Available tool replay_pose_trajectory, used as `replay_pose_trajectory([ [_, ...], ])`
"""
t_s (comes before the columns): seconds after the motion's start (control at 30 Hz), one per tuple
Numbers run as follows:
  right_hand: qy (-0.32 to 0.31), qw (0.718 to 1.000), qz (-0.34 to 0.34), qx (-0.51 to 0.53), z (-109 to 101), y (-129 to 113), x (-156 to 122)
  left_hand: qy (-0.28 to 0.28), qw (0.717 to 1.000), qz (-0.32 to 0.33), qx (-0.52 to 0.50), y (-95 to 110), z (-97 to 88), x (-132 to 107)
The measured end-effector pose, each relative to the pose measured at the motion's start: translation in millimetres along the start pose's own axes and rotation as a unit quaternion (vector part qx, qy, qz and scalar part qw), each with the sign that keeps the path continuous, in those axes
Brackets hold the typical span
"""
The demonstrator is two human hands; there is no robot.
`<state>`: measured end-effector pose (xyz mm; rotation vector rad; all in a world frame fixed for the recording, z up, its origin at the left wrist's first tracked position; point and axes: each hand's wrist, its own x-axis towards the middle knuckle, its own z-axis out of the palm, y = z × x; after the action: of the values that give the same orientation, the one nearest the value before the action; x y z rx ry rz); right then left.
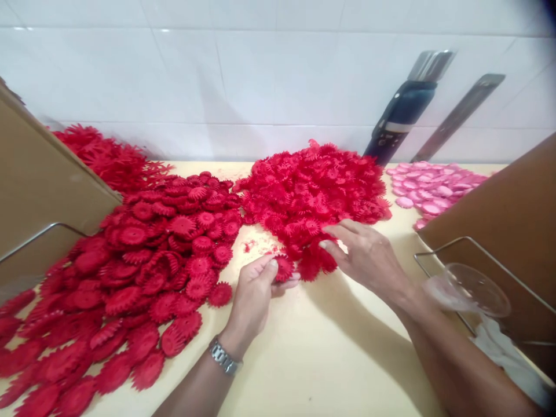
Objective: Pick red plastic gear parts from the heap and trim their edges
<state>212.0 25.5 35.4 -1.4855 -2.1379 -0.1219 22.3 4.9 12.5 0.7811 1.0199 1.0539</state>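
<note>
My left hand (256, 281) is closed on a round red flower piece (284, 268) with a notched edge, thumb on top and fingers beneath. A silver watch is on that wrist. My right hand (358, 246) reaches to the near edge of a heap of thin red fringed flower pieces (317, 179). Its thumb and forefinger are apart, and no piece can be made out between them. Left of my left hand spreads a large pile of thicker round red flower pieces (169, 255), stacked in layers.
Pink discs (430, 188) lie at the back right, and red fringed cutouts (104, 156) at the back left. A dark blue bottle (399, 116) and a metal ruler (460, 116) stand against the tiled wall. Brown boards (39, 168) flank the table, with a clear plastic lid (478, 289) at right.
</note>
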Motion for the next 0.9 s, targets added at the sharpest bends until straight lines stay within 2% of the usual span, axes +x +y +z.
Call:
replay_pose_trajectory([
  [0.07,-0.020,0.993,-0.002,0.116,4,-12,-1,-0.035,0.999,-0.004,-0.019,-1,2.5,-2],
  [0.17,-0.102,0.960,0.006,0.261,15,-27,-4,-0.083,0.996,-0.006,-0.023,-4,5.2,-4],
  [0.23,-0.139,0.936,0.026,0.321,23,-31,-6,-0.090,0.996,-0.008,-0.010,-6,6.1,-5],
  [0.33,-0.157,0.902,0.057,0.397,28,-31,-7,-0.089,0.996,-0.004,0.011,-6,6.4,-5],
  [0.4,-0.156,0.898,0.061,0.408,28,-30,-7,-0.086,0.996,-0.001,0.020,-6,5.8,-4],
  [0.47,-0.128,0.921,0.028,0.368,28,-30,-8,-0.081,0.996,0.002,0.034,-7,4.8,-3],
  [0.57,-0.041,0.971,-0.073,0.226,32,-33,-11,-0.068,0.995,0.018,0.065,-8,3.1,-2],
  [0.67,0.023,0.987,-0.138,0.077,36,-36,-13,-0.051,0.994,0.033,0.096,-9,3.1,-2],
  [0.8,0.051,0.987,-0.153,-0.020,33,-32,-12,-0.043,0.991,0.042,0.118,-7,3.7,-3],
  [0.9,0.067,0.990,-0.106,-0.058,25,-15,-7,-0.020,0.992,0.034,0.118,-5,2.0,-3],
])
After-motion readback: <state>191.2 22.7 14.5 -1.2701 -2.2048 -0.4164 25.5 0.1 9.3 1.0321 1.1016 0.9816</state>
